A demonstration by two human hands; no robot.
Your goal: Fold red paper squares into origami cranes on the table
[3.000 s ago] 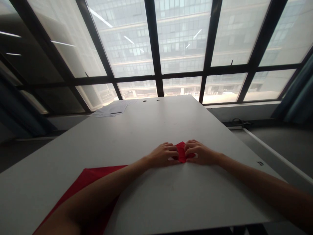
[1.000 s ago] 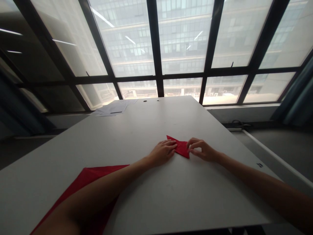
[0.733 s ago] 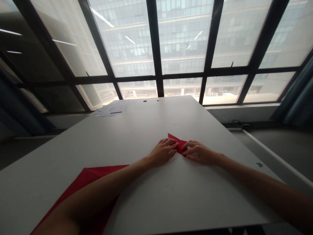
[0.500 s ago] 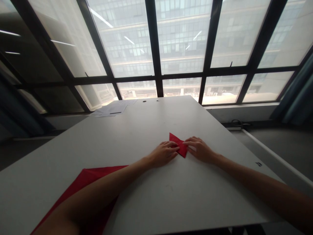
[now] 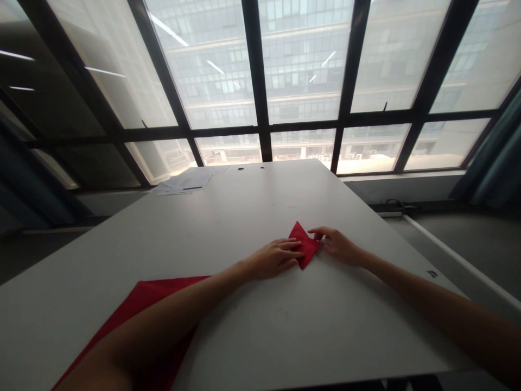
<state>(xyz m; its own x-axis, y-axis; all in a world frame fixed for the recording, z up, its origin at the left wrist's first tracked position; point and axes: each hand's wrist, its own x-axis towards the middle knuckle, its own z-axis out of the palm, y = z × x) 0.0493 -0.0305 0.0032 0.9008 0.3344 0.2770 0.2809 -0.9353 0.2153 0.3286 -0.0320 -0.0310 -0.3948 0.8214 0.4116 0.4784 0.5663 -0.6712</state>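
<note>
A small piece of folded red paper (image 5: 308, 250) lies on the white table, its points turned up, down and right. Over its left side, my left hand (image 5: 280, 257) rests with fingers stretched out, pressing it to the tabletop. My right hand (image 5: 334, 247) is at the paper's right corner, fingers bent and closed about that corner, with the index finger reaching out above it. The thumb's contact is partly hidden. Beneath my left forearm a large red sheet (image 5: 136, 298) spreads to the near edge, partly covered by the arm.
White papers (image 5: 183, 183) with a dark pen-like stick (image 5: 192, 188) lie at the table's far left. The white table (image 5: 236, 217) reaches toward tall windows. A small dark mark (image 5: 432, 273) is near the right edge, and a white rail (image 5: 456, 255) runs beyond it.
The folded red paper has turned, its upper point shifting to the right. My left hand lies flatter on it, and my right hand has moved slightly right to its corner.
</note>
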